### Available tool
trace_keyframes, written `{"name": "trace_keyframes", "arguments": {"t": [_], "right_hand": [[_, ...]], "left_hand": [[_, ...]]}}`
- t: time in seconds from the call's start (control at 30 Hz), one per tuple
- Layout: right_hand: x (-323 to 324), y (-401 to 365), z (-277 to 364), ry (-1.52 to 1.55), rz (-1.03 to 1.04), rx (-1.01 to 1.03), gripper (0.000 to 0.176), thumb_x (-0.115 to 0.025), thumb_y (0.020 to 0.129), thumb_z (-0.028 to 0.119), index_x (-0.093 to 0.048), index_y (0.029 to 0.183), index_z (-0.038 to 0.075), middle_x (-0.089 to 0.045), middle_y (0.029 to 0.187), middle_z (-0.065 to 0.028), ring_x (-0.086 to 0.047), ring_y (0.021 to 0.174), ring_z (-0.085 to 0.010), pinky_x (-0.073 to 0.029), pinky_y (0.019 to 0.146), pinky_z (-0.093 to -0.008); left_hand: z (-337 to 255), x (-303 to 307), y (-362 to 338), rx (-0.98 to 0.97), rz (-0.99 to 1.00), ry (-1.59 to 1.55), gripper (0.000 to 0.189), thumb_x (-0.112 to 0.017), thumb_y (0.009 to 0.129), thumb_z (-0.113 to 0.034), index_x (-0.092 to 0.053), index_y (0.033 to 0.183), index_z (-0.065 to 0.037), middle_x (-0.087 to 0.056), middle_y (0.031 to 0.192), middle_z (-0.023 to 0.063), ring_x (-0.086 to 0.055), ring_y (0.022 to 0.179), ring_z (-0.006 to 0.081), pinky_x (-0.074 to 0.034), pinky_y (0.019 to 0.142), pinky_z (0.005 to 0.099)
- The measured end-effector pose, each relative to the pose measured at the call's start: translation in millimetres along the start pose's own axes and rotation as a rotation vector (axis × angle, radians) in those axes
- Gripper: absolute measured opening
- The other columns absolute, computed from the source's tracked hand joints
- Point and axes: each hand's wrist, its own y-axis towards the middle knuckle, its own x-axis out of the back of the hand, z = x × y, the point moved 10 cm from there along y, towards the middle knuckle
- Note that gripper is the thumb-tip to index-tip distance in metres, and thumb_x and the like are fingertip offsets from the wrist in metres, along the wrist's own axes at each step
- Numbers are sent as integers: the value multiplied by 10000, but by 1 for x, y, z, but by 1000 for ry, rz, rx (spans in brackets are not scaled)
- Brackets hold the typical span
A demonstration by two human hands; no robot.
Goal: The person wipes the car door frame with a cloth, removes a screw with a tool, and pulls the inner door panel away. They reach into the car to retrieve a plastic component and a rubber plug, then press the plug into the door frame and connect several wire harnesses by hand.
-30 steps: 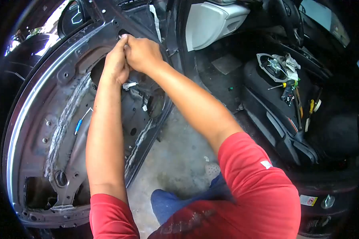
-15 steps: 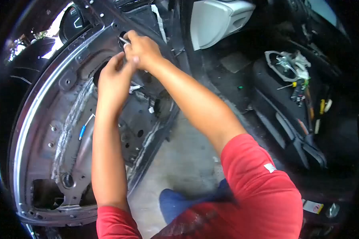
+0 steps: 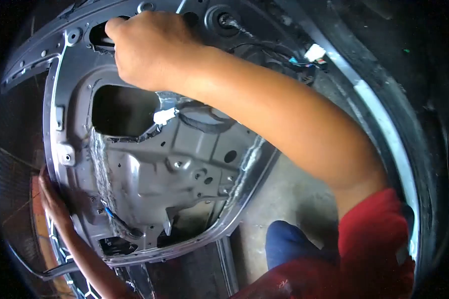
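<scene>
My right hand (image 3: pixel 147 50) is closed, knuckles up, at the upper opening (image 3: pixel 101 36) of a bare grey metal car door panel (image 3: pixel 149 174). A small grey piece shows by its fingertips, too little to name. Low on the left, my left hand (image 3: pixel 54 202) lies against the door's outer edge, fingers stretched out, nothing visible in it. A large dark opening (image 3: pixel 122 109) sits below my right hand, with a white connector (image 3: pixel 164 116) at its right rim. A slim blue piece (image 3: pixel 109 211) is on the panel's lower left.
Wires with a white connector (image 3: pixel 315 53) run near the hinge side at the upper right. A pale door sill (image 3: pixel 384 117) curves down the right. My knee (image 3: pixel 289 244) is over the concrete floor (image 3: pixel 254 214) below the door.
My hands, close together before, are now far apart; the left moved down to the door's outer edge. The view has turned and come nearer to the door, and the seat with tools has left it.
</scene>
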Motion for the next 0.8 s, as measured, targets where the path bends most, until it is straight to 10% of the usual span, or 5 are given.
{"name": "trace_keyframes", "arguments": {"t": [0.13, 0.17, 0.53, 0.8], "right_hand": [[8, -1, -4, 11, 20, -12, 286, -592, 934, 137, -723, 1128, -28, -776, 1089, -287, -780, 1022, -424, -619, 915, -543], [28, -6, 3, -39, -230, 61, 193, -682, 868, 130, -703, 1000, -10, -770, 854, -250, -793, 809, -408, -643, 709, -513], [7, 0, -6, 46, -138, 65, 221, -678, 864, 116, -689, 1033, -26, -773, 856, -242, -796, 801, -384, -638, 720, -492], [-7, 16, 0, -51, -4, 130, 296, -547, 986, 158, -678, 1163, -39, -781, 993, -240, -766, 1003, -404, -616, 839, -561]], "left_hand": [[17, -9, -7, 150, -136, -2, 707, -424, 1169, -552, -611, 1485, 52, -685, 1396, 182, -613, 1243, 251, -430, 1122, 368], [19, -10, -9, 221, -148, -65, 716, -444, 1163, -560, -613, 1481, 59, -694, 1383, 171, -608, 1227, 239, -437, 1103, 357], [13, -10, -9, 181, -178, -66, 648, -484, 1164, -526, -689, 1358, 57, -609, 931, -23, -439, 820, 96, -364, 729, 268], [-1, -17, -9, 148, -134, -91, 677, -492, 1158, -538, -657, 1412, 68, -710, 1216, 79, -590, 1047, 160, -455, 946, 302]]}}
